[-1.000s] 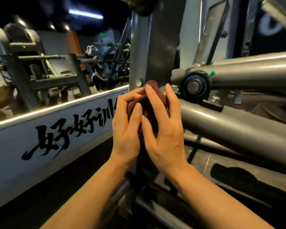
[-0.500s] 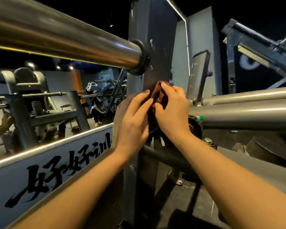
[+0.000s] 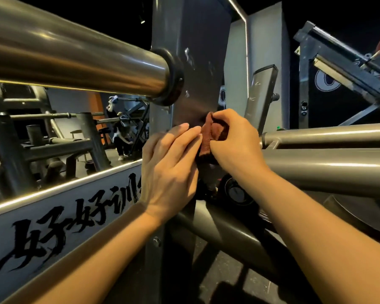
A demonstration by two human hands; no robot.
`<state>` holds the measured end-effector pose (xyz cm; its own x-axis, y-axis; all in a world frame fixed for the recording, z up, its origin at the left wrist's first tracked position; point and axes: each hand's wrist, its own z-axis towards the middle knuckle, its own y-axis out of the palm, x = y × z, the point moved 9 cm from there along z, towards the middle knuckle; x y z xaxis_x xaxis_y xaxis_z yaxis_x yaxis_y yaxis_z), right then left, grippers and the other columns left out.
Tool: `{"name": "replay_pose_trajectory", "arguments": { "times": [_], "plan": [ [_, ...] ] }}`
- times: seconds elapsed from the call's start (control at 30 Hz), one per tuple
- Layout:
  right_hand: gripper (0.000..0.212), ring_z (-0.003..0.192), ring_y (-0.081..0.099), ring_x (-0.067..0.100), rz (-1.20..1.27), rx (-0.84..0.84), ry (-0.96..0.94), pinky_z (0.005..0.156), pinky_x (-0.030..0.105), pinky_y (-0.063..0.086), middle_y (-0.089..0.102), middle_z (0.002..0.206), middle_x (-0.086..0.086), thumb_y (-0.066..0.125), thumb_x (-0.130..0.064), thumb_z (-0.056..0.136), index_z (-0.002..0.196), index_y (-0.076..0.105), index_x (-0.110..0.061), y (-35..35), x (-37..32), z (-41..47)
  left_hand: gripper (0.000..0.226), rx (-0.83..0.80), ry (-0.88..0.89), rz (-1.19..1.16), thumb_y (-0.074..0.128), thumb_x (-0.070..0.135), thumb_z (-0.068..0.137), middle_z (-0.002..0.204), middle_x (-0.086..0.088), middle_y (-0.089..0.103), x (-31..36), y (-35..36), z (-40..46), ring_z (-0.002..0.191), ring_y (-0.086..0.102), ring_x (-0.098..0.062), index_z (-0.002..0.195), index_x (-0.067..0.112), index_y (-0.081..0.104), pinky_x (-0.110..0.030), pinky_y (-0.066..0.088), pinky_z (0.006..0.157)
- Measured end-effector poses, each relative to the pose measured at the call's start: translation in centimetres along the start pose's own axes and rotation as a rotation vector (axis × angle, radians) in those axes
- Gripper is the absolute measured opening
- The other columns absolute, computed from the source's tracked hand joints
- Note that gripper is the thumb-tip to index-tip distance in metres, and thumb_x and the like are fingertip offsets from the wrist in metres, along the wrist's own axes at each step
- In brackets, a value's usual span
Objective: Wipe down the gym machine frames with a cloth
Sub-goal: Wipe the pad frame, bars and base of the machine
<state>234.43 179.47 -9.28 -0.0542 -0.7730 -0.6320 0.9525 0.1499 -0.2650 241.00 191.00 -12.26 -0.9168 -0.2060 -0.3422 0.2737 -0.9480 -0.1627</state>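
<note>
The right hand (image 3: 235, 141) gripped a bunched rust-brown cloth (image 3: 208, 137) against the upright grey steel frame post (image 3: 195, 69), below the post's thick polished bar (image 3: 75, 60). The left hand (image 3: 169, 170), fingers straight, touched the cloth's edge.

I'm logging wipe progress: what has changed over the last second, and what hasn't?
Both hands carried the rust-brown cloth up the grey upright steel post, from its bolt toward the big steel bar. The right hand now bunches it in its grip. The left hand stays flat beside it.
</note>
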Motion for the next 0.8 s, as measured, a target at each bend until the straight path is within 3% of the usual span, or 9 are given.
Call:
{"name": "replay_pose_trajectory", "arguments": {
  "times": [0.1,0.2,0.27,0.33,0.43,0.53,0.63,0.7,0.8],
  "plan": [
    [0.032,0.086,0.055,0.009,0.006,-0.050,0.096,0.070,0.019,0.048,0.049,0.086,-0.016,0.067,-0.004,0.084,0.109,0.058,-0.022,0.2,2.1,0.9,0.041,-0.047,-0.020,0.041,0.058,0.008,0.086,0.137,-0.014,0.055,0.2,0.6,-0.1,0.134,0.035,-0.026,0.127,0.001,0.061,-0.049,0.034,0.110],
    [0.034,0.078,0.055,-0.001,0.106,-0.016,0.081,0.067,0.006,0.044,0.055,0.088,-0.015,0.070,-0.002,0.082,0.104,0.056,-0.023,0.1,2.2,0.8,0.045,-0.108,-0.036,0.059,0.057,0.008,0.082,0.136,-0.017,0.054,0.2,0.8,-0.1,0.132,0.033,-0.026,0.125,-0.003,0.060,-0.035,0.017,0.119],
    [0.031,0.077,0.057,0.004,0.088,-0.106,0.128,0.068,0.016,0.046,0.060,0.088,-0.011,0.071,-0.005,0.081,0.100,0.054,-0.023,1.1,2.5,0.6,0.048,-0.168,-0.056,0.056,0.054,0.011,0.081,0.139,-0.015,0.051,0.2,1.0,0.0,0.133,0.031,-0.025,0.126,-0.003,0.059,-0.030,0.009,0.121],
    [0.029,0.077,0.060,0.005,0.124,-0.085,0.210,0.070,0.024,0.049,0.061,0.085,-0.013,0.071,-0.003,0.079,0.095,0.056,-0.023,0.9,3.5,1.2,0.051,-0.241,-0.101,0.027,0.052,0.014,0.080,0.142,-0.014,0.048,0.1,1.5,-0.2,0.136,0.029,-0.023,0.128,-0.003,0.057,-0.030,0.009,0.121],
    [0.034,0.085,0.061,0.003,0.280,0.028,0.226,0.075,0.020,0.048,0.062,0.092,-0.007,0.065,0.005,0.080,0.100,0.056,-0.020,0.2,2.8,1.8,0.061,-0.367,-0.181,0.025,0.054,0.017,0.081,0.148,-0.007,0.034,-0.4,2.4,-1.1,0.145,0.015,-0.011,0.139,0.002,0.043,-0.035,0.012,0.119],
    [0.040,0.088,0.051,0.004,0.206,-0.173,0.265,0.073,0.010,0.040,0.054,0.105,0.004,0.056,0.005,0.078,0.105,0.047,-0.023,2.4,2.3,0.8,0.076,-0.461,-0.256,-0.013,0.050,0.021,0.079,0.159,0.002,0.016,-0.7,2.9,-1.3,0.147,0.001,-0.002,0.150,0.009,0.023,-0.034,0.004,0.121],
    [0.040,0.090,0.057,0.019,0.266,-0.177,0.384,0.073,0.021,0.047,0.058,0.102,0.007,0.062,0.004,0.076,0.103,0.048,-0.022,2.3,3.2,0.7,0.094,-0.550,-0.285,-0.093,0.052,0.017,0.077,0.162,0.009,-0.003,-0.2,3.1,-1.0,0.147,-0.004,-0.002,0.154,0.019,-0.002,-0.026,-0.003,0.120],
    [0.043,0.093,0.058,0.021,0.296,-0.117,0.464,0.073,0.024,0.048,0.058,0.103,0.007,0.064,0.004,0.077,0.108,0.047,-0.021,1.8,3.4,0.9,0.099,-0.606,-0.285,-0.049,0.057,0.017,0.077,0.162,0.005,-0.007,0.0,2.9,-0.9,0.148,-0.008,-0.005,0.153,0.015,-0.007,-0.026,-0.006,0.120],
    [0.046,0.091,0.057,0.021,0.292,-0.281,0.591,0.071,0.025,0.044,0.059,0.101,0.006,0.065,0.007,0.076,0.107,0.047,-0.022,2.9,3.0,0.0,0.097,-0.690,-0.289,-0.009,0.056,0.019,0.077,0.162,-0.001,-0.001,0.4,2.0,-0.4,0.148,-0.008,-0.009,0.153,0.010,-0.004,-0.028,-0.005,0.120]
  ]
}}
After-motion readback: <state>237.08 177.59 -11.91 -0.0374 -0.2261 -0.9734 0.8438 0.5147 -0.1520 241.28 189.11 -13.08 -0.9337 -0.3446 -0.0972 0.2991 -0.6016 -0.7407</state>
